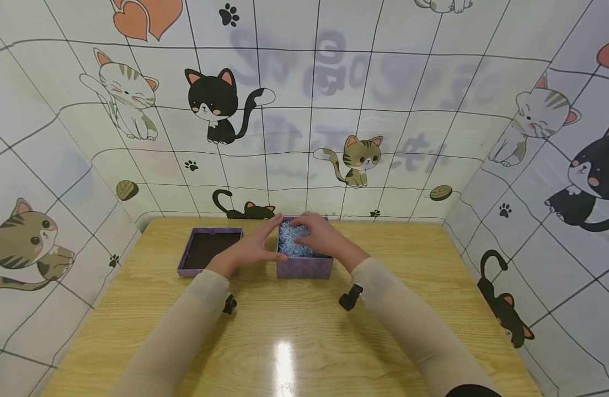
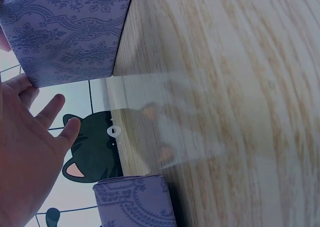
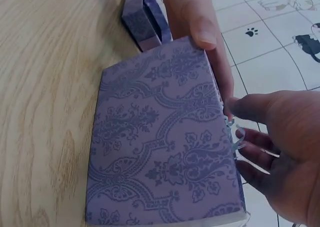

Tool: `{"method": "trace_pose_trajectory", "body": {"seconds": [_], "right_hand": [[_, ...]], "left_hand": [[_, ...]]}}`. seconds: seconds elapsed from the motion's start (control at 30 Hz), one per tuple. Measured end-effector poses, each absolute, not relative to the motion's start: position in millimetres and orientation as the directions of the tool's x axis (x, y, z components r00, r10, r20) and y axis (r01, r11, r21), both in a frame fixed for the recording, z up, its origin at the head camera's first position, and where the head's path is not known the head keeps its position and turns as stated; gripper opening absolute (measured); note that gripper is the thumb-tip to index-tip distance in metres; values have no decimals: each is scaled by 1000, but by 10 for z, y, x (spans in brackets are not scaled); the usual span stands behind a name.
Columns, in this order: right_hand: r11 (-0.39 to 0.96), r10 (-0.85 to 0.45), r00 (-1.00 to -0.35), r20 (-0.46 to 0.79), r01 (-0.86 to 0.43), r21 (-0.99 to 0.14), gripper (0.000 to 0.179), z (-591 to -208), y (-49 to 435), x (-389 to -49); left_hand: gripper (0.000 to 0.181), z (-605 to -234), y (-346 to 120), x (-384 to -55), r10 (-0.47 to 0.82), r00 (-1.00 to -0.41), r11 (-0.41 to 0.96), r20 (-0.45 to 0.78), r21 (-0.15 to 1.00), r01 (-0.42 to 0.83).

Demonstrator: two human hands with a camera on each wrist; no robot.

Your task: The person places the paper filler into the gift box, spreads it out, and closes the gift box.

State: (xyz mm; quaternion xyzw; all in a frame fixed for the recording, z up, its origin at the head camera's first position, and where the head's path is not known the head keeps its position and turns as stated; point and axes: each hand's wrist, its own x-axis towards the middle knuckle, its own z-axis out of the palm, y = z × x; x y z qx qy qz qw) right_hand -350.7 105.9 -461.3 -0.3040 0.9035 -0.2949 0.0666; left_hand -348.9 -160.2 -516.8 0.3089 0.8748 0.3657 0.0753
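Observation:
A purple patterned box (image 1: pixel 304 268) stands on the table, filled with pale blue shredded paper (image 1: pixel 290 245). My left hand (image 1: pixel 250 245) spans the box's left side and grips it, thumb at the front corner and fingers towards the back corner. In the left wrist view its other fingers (image 2: pixel 52 112) spread apart beyond the box. Over the box's right half, my right hand (image 1: pixel 321 237) arches with thumb and fingers apart. Its fingertips touch the shreds; a few strands show beside them in the right wrist view. Whether anything lies under the shreds is hidden.
The shallow purple lid (image 1: pixel 185 272), dark inside, lies upturned left of the box, partly behind my left wrist. The wooden table (image 1: pixel 304 325) meets a cat-print wall cloth (image 1: pixel 294 132) at the back and sides.

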Motion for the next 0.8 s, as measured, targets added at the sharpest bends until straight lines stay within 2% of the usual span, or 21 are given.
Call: {"method": "trace_pose_trajectory", "body": {"seconds": [0.1,0.3,0.5,0.8], "right_hand": [[614,-592,-804,61,-499,-612,44,-4600,1037,-3483],[608,-619,-785,-16,-466,-642,48,-4639,968,-3542],[662,-622,-778,-90,-460,-592,59,-4730,890,-3664],[751,-586,-790,-181,-446,-487,62,-4837,757,-3709]], "left_hand": [[123,-5170,-1603,-3486,593,-800,539,96,691,482],[122,-5161,-1596,-3473,596,-798,525,97,705,477],[123,-5171,-1599,-3483,599,-796,524,90,708,474],[121,-5184,-1606,-3498,602,-793,517,98,709,480]]}}
